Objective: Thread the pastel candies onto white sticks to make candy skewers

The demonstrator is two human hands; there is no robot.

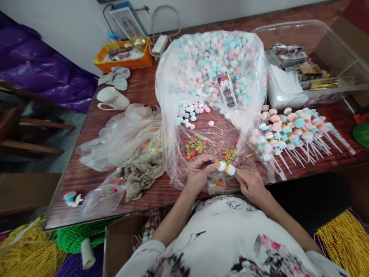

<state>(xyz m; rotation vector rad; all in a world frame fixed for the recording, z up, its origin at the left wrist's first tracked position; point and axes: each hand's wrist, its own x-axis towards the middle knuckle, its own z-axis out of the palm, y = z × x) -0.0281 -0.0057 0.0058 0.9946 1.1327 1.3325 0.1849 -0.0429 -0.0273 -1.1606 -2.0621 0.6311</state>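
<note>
Dark red-brown wooden table (95, 127) carries a big clear bag of pastel candies (210, 65) at centre, a row of finished candy sticks (296, 132) to its right, and a clear plastic bin (331, 42) behind those. Left side: white mug (113, 99) on its side, orange tray (123, 57), grey rag (117, 77), crumpled plastic bags (127, 138), brown cloth (141, 175).

near edge: both hands, left hand (198, 172) and right hand (251, 184), sit close together at the mouth of the big candy bag (184, 69), which fills the middle of the table (95, 119).
right: rows of finished candy sticks (300, 132) block the tabletop; behind them stands a clear bin (340, 42).
left: crumpled plastic bags (121, 138) and a rag (141, 175) crowd the way.
far left: open wood around the mug (112, 99), short of the orange tray (123, 57).
</note>
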